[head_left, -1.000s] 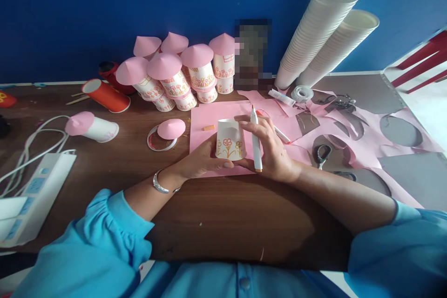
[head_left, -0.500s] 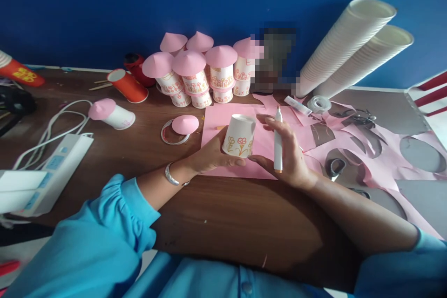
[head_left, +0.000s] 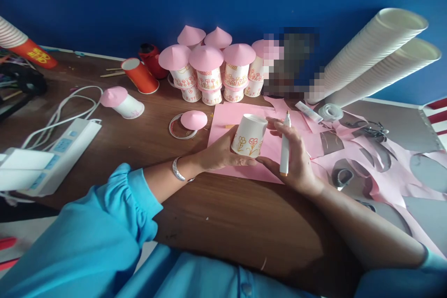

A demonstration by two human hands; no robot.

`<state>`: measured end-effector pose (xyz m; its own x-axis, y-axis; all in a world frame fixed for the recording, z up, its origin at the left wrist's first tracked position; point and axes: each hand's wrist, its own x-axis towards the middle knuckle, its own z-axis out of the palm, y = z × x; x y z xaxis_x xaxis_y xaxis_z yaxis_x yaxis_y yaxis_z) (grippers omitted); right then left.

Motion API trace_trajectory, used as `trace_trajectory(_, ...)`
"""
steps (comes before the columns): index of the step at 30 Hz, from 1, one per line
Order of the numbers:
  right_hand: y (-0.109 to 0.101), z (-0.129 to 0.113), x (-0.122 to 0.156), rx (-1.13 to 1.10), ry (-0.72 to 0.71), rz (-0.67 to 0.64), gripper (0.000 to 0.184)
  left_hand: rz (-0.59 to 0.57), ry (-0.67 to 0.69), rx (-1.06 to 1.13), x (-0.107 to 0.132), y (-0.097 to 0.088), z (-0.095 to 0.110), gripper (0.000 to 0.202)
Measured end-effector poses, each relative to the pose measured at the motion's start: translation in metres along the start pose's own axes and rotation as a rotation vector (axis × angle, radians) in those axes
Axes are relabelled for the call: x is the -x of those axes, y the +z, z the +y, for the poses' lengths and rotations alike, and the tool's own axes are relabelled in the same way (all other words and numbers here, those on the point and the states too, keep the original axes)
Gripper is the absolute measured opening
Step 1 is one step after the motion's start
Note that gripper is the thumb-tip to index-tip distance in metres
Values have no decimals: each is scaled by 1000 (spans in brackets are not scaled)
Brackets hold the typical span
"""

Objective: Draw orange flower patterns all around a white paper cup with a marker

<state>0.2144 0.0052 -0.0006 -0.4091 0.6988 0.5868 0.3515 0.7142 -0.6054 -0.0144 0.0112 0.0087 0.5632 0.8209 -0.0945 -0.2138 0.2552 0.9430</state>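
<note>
My left hand (head_left: 223, 151) grips a white paper cup (head_left: 250, 132), held upside down with its wide rim low. Orange and red flowers are drawn around the cup's lower side. A white marker (head_left: 285, 146) with an orange-brown tip pointing up is held in my right hand (head_left: 296, 156). The thumb of that hand is at the cup's rim and its fingers are close to the cup's right side. Beneath both hands lies a sheet of pink paper (head_left: 223, 116).
Several decorated cups with pink cone roofs (head_left: 206, 58) stand at the back. Two tall paper cup stacks (head_left: 366, 56) lean at right, near a tape roll (head_left: 330, 112) and pink paper scraps (head_left: 387, 186). Leftward are a red cup (head_left: 141, 77), a roofed cup (head_left: 129, 108) and a power strip (head_left: 70, 153).
The view has shifted, so the whole scene sits further right. Against the table, both hands stay about where they were, with the cup turned slightly.
</note>
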Motion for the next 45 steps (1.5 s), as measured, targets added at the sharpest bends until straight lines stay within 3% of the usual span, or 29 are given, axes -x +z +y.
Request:
trace_trajectory(7, 0, -1, -2, -20, -11, 20, 85, 25, 9, 46, 0, 1, 0, 68)
trace_trajectory(12, -5, -1, -3, -44, -28, 82, 56, 31, 17, 139, -1, -3, -3, 57)
trace_trajectory(16, -13, -10, -6, -7, -64, 190, 47, 18, 26, 219, -2, -6, -3, 51)
trace_trajectory(24, -17, -30, -6, -211, -19, 77, 18, 7, -29, 299, -2, -7, 0, 44)
trace_trajectory(45, -8, -32, -9, -185, -94, 11, 19, 31, -27, 258, -1, -7, -2, 46)
